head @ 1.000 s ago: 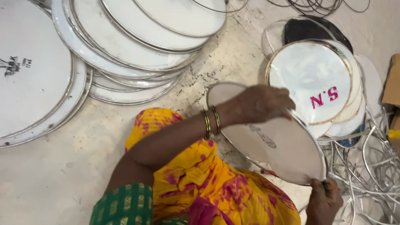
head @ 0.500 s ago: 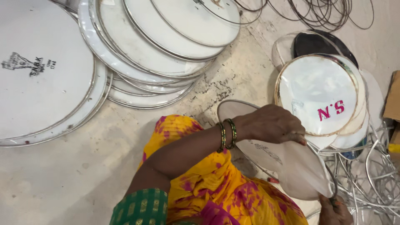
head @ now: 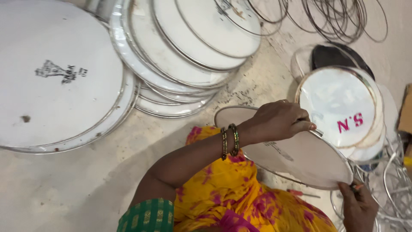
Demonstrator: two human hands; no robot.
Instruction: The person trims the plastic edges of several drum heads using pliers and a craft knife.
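pale, scuffed concrete floor [head: 64, 189] fills the view, strewn with round white drum heads; the landmark is the drum head in hand [head: 296, 157], a white disc with a thin metal rim, held tilted above the person's lap, which is draped in yellow and pink cloth [head: 223, 193]; the left hand [head: 281, 120] lies across the upper edge of that disc, fingers curled over and gripping the rim, two bangles [head: 228, 141] on the wrist; the right hand [head: 358, 206] sits at the disc's lower right edge, fingers closed around a small tool whose shape i cannot tell, touching the rim; just beyond the disc to the upper right, a stack of smaller heads [head: 339, 107] topped with pink lettering, a black head [head: 339, 56] behind it; up and left of the disc, an overlapping fan of large heads [head: 180, 56]; farther left, one very large head [head: 56, 81] with a dark print; thin wire hoops [head: 339, 19] lie far above the disc; metal rings [head: 395, 180] crowd its right side; a red-handled screwdriver [head: 300, 193] lies just below it.
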